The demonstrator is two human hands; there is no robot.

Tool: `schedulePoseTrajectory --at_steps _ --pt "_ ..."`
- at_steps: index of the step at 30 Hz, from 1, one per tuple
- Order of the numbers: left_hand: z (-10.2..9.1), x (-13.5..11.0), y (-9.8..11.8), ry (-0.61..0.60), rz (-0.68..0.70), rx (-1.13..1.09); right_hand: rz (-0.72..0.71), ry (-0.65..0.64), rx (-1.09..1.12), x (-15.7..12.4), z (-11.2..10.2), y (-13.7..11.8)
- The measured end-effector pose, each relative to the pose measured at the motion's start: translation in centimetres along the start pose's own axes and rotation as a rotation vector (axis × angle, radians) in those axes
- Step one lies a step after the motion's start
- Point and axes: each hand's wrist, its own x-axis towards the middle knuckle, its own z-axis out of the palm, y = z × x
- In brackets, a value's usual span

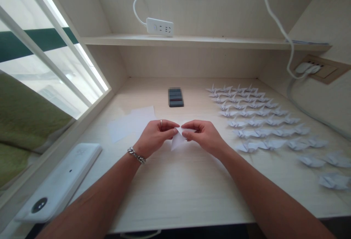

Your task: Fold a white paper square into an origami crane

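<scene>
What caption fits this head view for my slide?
Left hand and right hand pinch a folded white paper beside rows of paper cranes.

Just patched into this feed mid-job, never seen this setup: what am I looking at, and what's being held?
No machine here: one picture, from a camera worn on a person's head, looking down at their bare hands over a pale desk. The left hand, wearing a bracelet, and the right hand pinch a small folded white paper between them. Rows of folded paper cranes lie to the right; flat white sheets and a flat white device to the left. A small dark object lies behind the hands.
</scene>
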Motion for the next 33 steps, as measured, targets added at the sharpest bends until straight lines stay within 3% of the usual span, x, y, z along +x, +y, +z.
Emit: schedulePoseTrajectory --at_steps 4,9,18,22,27,33 --pt "-0.1 0.0 0.1 0.029 0.014 0.014 -0.060 -0.050 -0.090 -0.3 0.0 -0.1" --pt "-0.1 0.0 0.0 0.000 0.042 0.054 -0.145 0.045 -0.165 -0.2 0.4 0.2" --pt "0.0 -0.4 0.2 0.012 0.150 0.082 -0.189 0.117 -0.118 -0.8 0.7 -0.2" --pt "-0.3 -0.5 0.4 0.002 0.187 0.076 -0.248 0.088 -0.100 -1.0 0.5 -0.6" --pt "-0.5 -0.5 0.5 -0.004 0.219 0.108 -0.055 -0.115 0.188 -0.8 0.2 -1.0" --pt "-0.2 -0.8 0.4 -0.043 0.218 0.159 0.077 -0.029 0.225 -0.4 0.6 -0.8"
